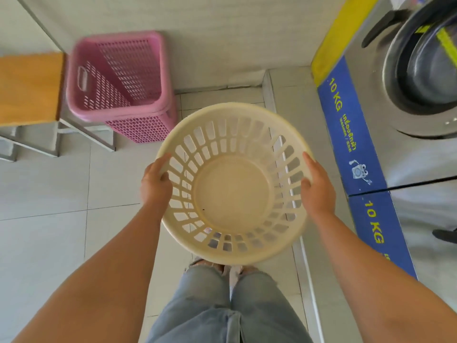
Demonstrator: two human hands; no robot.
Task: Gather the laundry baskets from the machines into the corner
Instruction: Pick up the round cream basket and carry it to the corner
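Round cream basket [235,186] carried in front of the body above the tiled floor [49,194], empty, mouth turned up toward the camera. Left hand [156,180] clamped on the rim at the left side, fingers curled over the edge; right hand [317,185] clamped on the rim at the right side, thumb along the outer lip. Ahead and to the left, pink baskets [121,82], rectangular and nested one inside another, standing on the floor in the corner against the pale wall [210,33], just beside a wooden-topped bench [29,85]. To the right, a washing machine [420,78] with a round glass door and blue panels marked 10 KG. Cream basket well apart from the pink ones, between them and the machine. Jeans-clad legs [222,308] below.
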